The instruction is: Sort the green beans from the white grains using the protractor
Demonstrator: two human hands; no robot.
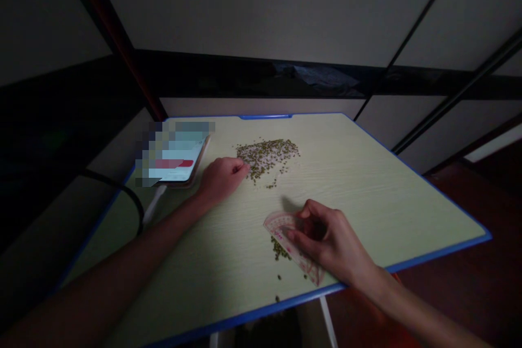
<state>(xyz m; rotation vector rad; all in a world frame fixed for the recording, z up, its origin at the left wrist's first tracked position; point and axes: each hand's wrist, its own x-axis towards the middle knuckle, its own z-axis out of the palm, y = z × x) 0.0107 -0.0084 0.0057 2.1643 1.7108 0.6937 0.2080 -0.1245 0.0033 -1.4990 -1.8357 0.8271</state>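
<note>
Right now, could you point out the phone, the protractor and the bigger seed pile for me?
Phone point(181, 155): head view, on its lit screen.
Protractor point(280, 222): head view, on its clear left end, beside the right hand's point(332, 239) thumb.
Bigger seed pile point(267, 155): head view, near its middle.

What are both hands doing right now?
Left hand: loosely curled at the edge of the large seed pile; whether it holds anything, can't tell.
Right hand: closed on the clear protractor.

Tabletop point(367, 185): pale, wood-grain look, smooth, low sheen. Protractor point(279, 222): clear plastic. Phone screen point(179, 157): smooth, glossy.
</note>
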